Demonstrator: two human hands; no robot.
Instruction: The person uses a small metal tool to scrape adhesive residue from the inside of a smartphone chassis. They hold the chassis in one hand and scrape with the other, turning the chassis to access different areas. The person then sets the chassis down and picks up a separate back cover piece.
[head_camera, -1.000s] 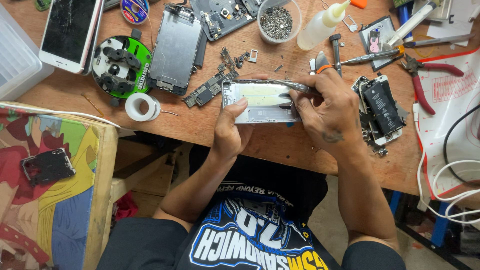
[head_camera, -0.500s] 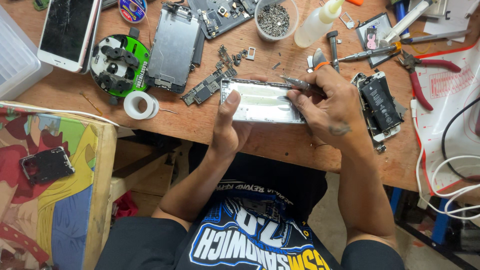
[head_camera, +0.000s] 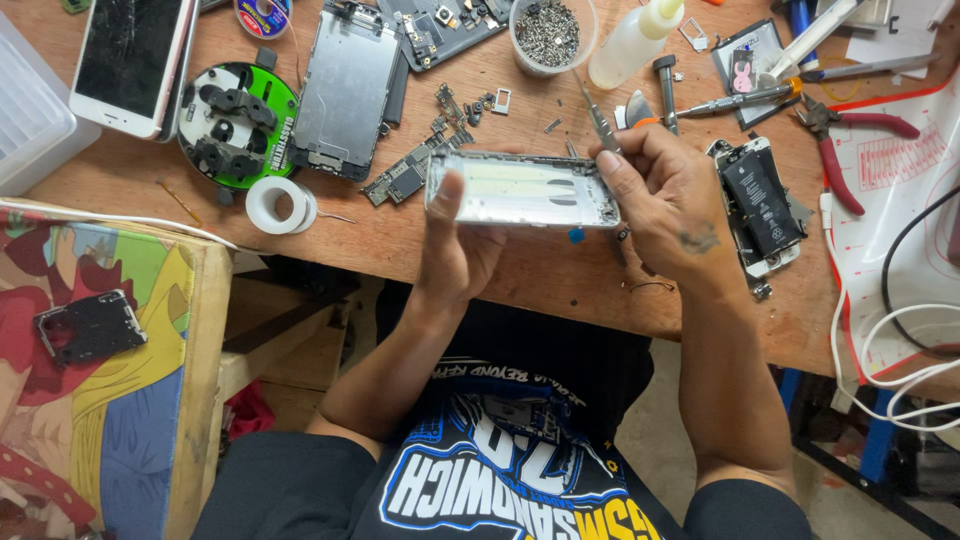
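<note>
My left hand (head_camera: 458, 250) grips the left end of an opened silver phone housing (head_camera: 520, 190), thumb lying across its inside, and holds it just above the wooden bench (head_camera: 400, 240). My right hand (head_camera: 670, 200) supports the right end of the housing and pinches thin metal tweezers (head_camera: 597, 120) whose tips point up and away from the housing. Both hands sit over the bench's near edge.
A second phone with its black battery (head_camera: 757, 205) lies right of my right hand. Behind are a bare metal frame (head_camera: 345, 90), a circuit board (head_camera: 405, 180), a tub of screws (head_camera: 545, 30), a glue bottle (head_camera: 635, 40), red pliers (head_camera: 850, 150), a tape roll (head_camera: 277, 205), a white phone (head_camera: 130, 65).
The tweezers have lifted from lying along the housing's top edge to pointing upward. My left thumb has slid onto the housing's inside.
</note>
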